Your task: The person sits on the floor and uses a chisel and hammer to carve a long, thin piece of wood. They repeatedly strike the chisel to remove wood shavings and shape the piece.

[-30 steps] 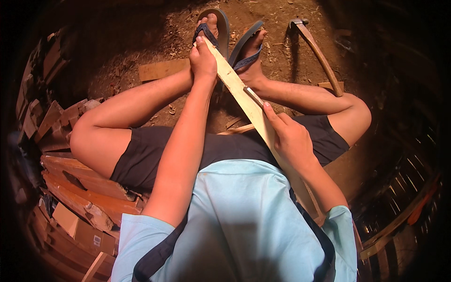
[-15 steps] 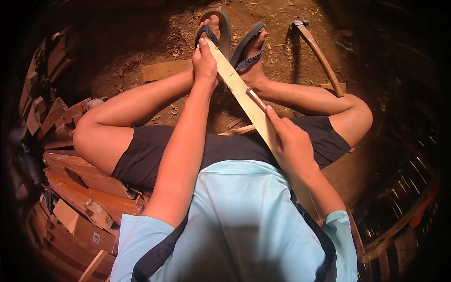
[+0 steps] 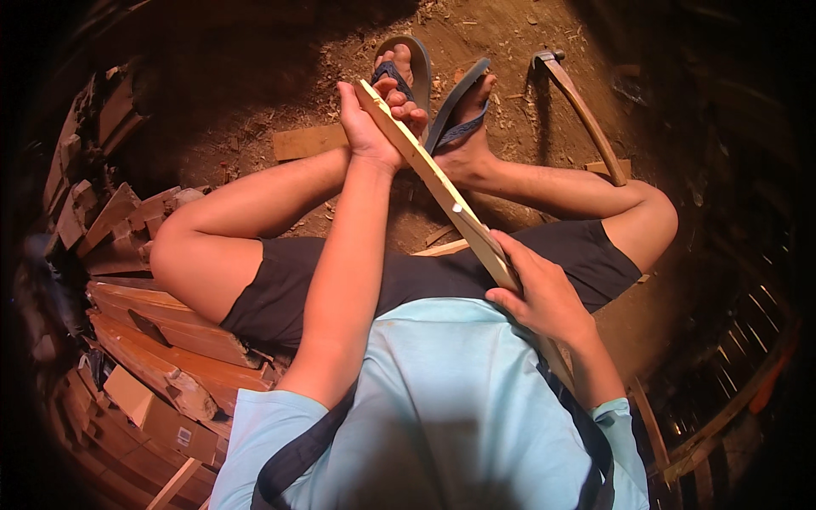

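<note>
A long pale wooden strip (image 3: pixel 429 176) slants from beyond my feet to my lap, tilted so its narrow edge faces up. My left hand (image 3: pixel 374 127) cradles the far end, thumb on one side and loosely curled fingers on the other. Near its lower end, my right hand (image 3: pixel 544 289) lies along the strip, fingers against its right side and thumb toward my shirt. A narrow metal chisel runs from under the right fingers; its bright tip (image 3: pixel 457 207) shows against the strip, and most of its length is hidden.
A hammer-like tool with a curved wooden handle (image 3: pixel 586 119) leans against my right knee. Split wood pieces (image 3: pixel 170 327) and a cardboard box (image 3: pixel 161 416) are stacked at my left. A short board (image 3: pixel 308 143) lies on the dirt floor (image 3: pixel 527 25) among shavings.
The strip has been rolled from its broad face onto its edge. My left hand has turned palm up with its fingers loosened, and my right hand has shifted slightly down and right.
</note>
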A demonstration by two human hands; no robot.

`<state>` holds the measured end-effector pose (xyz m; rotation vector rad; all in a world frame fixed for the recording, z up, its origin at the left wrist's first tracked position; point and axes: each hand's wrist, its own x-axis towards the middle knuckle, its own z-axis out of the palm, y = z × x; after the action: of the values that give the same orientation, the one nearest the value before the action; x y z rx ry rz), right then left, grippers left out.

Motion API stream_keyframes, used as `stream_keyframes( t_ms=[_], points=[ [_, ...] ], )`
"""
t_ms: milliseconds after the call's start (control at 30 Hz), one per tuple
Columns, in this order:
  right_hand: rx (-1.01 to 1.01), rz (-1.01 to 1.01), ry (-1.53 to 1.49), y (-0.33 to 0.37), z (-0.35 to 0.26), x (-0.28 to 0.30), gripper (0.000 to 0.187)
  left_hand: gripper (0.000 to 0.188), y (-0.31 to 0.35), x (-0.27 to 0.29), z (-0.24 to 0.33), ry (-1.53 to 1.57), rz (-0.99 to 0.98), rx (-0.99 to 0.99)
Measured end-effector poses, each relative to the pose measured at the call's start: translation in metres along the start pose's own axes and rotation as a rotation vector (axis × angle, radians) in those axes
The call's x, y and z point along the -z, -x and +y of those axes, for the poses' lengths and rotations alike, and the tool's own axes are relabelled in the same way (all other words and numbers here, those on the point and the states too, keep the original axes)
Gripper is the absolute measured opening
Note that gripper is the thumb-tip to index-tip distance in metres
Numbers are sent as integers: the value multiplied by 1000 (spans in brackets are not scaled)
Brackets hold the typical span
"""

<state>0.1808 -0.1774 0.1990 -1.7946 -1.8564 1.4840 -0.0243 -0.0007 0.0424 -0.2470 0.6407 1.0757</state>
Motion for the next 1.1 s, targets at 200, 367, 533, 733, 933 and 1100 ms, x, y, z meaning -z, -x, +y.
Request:
stream_keyframes(
  t_ms=[200, 367, 533, 733, 933, 1100],
  points=[
    [-39, -126, -24, 8, -10, 7, 64, 84, 8, -13, 5, 167, -324, 96],
    [-73, -157, -39, 13, -15, 8, 66, 85, 12, -20, 4, 293, -537, 138],
    [-19, -195, -221, 13, -9, 9, 72, 62, 14, -18, -2, 580, -857, 235],
    [-91, -68, -145, 13, -5, 4, 68, 86, 12, -28, 5, 129, -497, 114],
    [-76, 286, -687, -4, 28, 40, 56, 71, 38, -48, -39, -1139, 160, -222],
    [311, 739, -516, -68, 24, 163, 49, 57, 114, -91, -92, -1007, -557, 165]
  ],
)
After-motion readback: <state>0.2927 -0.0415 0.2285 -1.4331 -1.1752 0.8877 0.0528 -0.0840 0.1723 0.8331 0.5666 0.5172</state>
